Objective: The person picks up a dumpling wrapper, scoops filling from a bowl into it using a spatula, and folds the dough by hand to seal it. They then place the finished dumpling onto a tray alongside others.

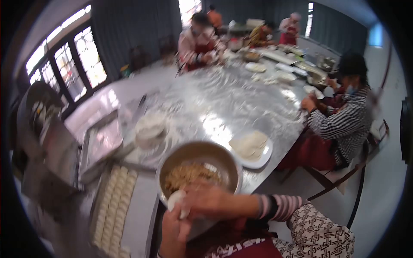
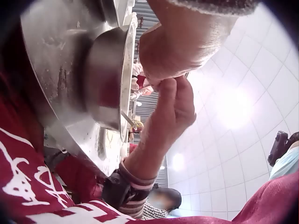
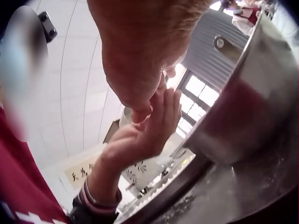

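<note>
A pale round dumpling wrapper is held between both hands, low over the near rim of a metal bowl of brown minced filling. My left hand grips it from below and the left. From the right, my right hand pinches its edge, fingers bent. In the left wrist view my right hand meets the left hand at the fingertips. The right wrist view shows the left hand against the underside of my right hand; the wrapper is mostly hidden there.
Left of the bowl lies a tray with rows of shaped dumplings. Beyond are a metal pan and a flour heap. A plate of flat wrappers stands right. Other people sit around the floury metal table.
</note>
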`<state>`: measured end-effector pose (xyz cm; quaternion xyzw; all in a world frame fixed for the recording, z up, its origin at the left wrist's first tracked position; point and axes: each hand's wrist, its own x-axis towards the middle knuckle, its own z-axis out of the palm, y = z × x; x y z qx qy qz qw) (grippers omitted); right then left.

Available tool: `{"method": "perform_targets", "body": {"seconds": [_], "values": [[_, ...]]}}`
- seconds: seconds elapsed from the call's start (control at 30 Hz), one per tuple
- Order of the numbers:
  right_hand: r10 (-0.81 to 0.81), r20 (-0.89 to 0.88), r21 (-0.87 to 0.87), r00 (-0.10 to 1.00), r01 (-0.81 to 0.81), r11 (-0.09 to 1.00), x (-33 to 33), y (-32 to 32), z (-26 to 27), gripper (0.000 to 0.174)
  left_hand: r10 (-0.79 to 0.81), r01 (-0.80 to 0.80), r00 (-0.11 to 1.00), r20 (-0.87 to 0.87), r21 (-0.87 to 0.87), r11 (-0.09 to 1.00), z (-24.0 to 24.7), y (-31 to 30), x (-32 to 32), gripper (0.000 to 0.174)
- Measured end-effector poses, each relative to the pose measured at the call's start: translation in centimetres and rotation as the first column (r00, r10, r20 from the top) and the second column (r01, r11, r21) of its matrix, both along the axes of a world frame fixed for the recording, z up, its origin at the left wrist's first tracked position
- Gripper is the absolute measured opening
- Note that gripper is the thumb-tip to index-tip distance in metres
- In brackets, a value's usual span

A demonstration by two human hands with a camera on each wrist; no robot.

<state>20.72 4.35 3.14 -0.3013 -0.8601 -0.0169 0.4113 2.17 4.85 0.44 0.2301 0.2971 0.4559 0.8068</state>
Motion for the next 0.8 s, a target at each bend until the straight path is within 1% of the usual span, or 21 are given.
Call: {"method": "perform_targets", "body": {"seconds": [0.03, 0.07, 0.1, 0.13, 0.17, 0.2, 0.23, 0.27, 0.3, 0.33, 0.37, 0.43, 0.47, 0.5, 0.53, 0.57, 0.6, 0.67, 0.7, 0.77, 0.8], "values": [[0.004, -0.085, -0.055, 0.996, -0.009, 0.998, 1.2, -0.1, 0.9, 0.037, 0.056, -0.058, 0.998, -0.041, -0.054, 0.997, 1.5, -0.6, -0.1, 0.031], [-0.092, -0.129, 0.004, 0.987, 0.094, 0.996, 2.7, -0.7, 1.1, 0.035, 0.061, -0.062, 0.997, -0.05, -0.024, 0.998, 1.9, -0.8, -0.4, 0.035], [-0.153, -0.148, -0.059, 0.977, 0.145, 0.988, 4.2, -1.3, 1.9, 0.041, 0.107, -0.107, 0.991, -0.075, 0.007, 0.994, 1.8, -0.9, -0.7, 0.033], [-0.239, -0.15, -0.184, 0.959, 0.21, 0.96, 5.4, -2.3, 2.2, 0.044, 0.161, -0.146, 0.973, -0.166, 0.098, 0.984, 1.9, -1.3, -0.9, 0.03], [-0.293, -0.105, -0.198, 0.95, 0.269, 0.943, 6.8, -2.7, 1.5, 0.05, 0.213, -0.167, 0.945, -0.247, 0.195, 0.966, 1.9, -1.4, -1.1, 0.026], [-0.339, -0.045, -0.226, 0.94, 0.321, 0.92, 7.4, -3.4, 1.7, 0.053, 0.234, -0.194, 0.94, -0.249, 0.176, 0.965, 1.7, -1.6, -1.4, 0.026], [-0.318, -0.036, -0.241, 0.947, 0.301, 0.923, 7.5, -3.6, 1.2, 0.053, 0.303, -0.186, 0.893, -0.334, 0.338, 0.923, 1.3, -1.8, -1.6, 0.023], [-0.326, 0.025, -0.282, 0.945, 0.32, 0.905, 7.6, -3.9, 0.8, 0.055, 0.377, -0.152, 0.834, -0.403, 0.49, 0.859, 1.1, -1.9, -1.7, 0.02], [-0.331, 0.085, -0.32, 0.94, 0.341, 0.884, 7.4, -4.1, 0.3, 0.056, 0.387, -0.17, 0.828, -0.406, 0.477, 0.862, 1.1, -2.0, -1.9, 0.02], [-0.318, 0.088, -0.404, 0.944, 0.326, 0.855, 6.8, -4.0, 0.0, 0.051, 0.402, -0.169, 0.817, -0.414, 0.494, 0.853, 1.2, -2.0, -2.0, 0.019], [-0.302, 0.09, -0.41, 0.949, 0.311, 0.857, 6.4, -3.6, -0.4, 0.051, 0.417, -0.167, 0.805, -0.422, 0.514, 0.842, 1.2, -2.1, -2.2, 0.018], [-0.286, 0.19, -0.272, 0.939, 0.331, 0.904, 5.8, -2.5, -1.6, 0.038, 0.411, -0.171, 0.805, -0.428, 0.495, 0.852, 0.9, -2.5, -2.9, 0.02], [-0.238, 0.19, -0.295, 0.953, 0.287, 0.912, 5.9, -1.8, -2.2, 0.026, 0.372, -0.202, 0.84, -0.396, 0.409, 0.89, 1.3, -2.7, -3.0, 0.022], [-0.225, 0.186, -0.299, 0.956, 0.274, 0.914, 5.6, -1.2, -2.6, 0.026, 0.336, -0.224, 0.872, -0.356, 0.321, 0.92, 1.5, -2.9, -3.2, 0.025], [-0.223, 0.14, -0.263, 0.965, 0.254, 0.931, 5.3, -0.4, -3.0, 0.022, 0.345, -0.233, 0.866, -0.361, 0.321, 0.918, 1.4, -2.9, -3.4, 0.025], [-0.222, 0.093, -0.228, 0.971, 0.238, 0.944, 5.1, 0.1, -3.1, 0.019, 0.324, -0.243, 0.896, -0.304, 0.277, 0.93, 1.1, -3.1, -3.7, 0.028], [-0.216, 0.088, -0.235, 0.972, 0.231, 0.944, 5.0, 0.4, -2.8, 0.019, 0.302, -0.247, 0.921, -0.245, 0.232, 0.941, 0.8, -3.3, -4.1, 0.032], [-0.285, 0.261, -0.117, 0.922, 0.324, 0.939, 4.7, 0.8, -1.1, 0.018, 0.274, -0.225, 0.928, -0.254, 0.205, 0.953, 0.3, -3.8, -4.7, 0.032], [-0.277, 0.261, -0.119, 0.925, 0.315, 0.942, 4.3, 0.6, -0.2, 0.018, 0.246, -0.205, 0.936, -0.253, 0.175, 0.963, 0.1, -3.8, -4.9, 0.033], [-0.33, -0.027, -0.144, 0.944, 0.323, 0.936, 3.4, -0.2, 1.5, 0.018, 0.228, -0.196, 0.938, -0.262, 0.145, 0.97, -0.2, -3.9, -5.1, 0.031], [-0.331, -0.095, -0.177, 0.939, 0.312, 0.934, 2.8, -0.5, 1.8, 0.02, 0.203, -0.176, 0.941, -0.27, 0.121, 0.977, -0.4, -4.0, -5.2, 0.03]]}}
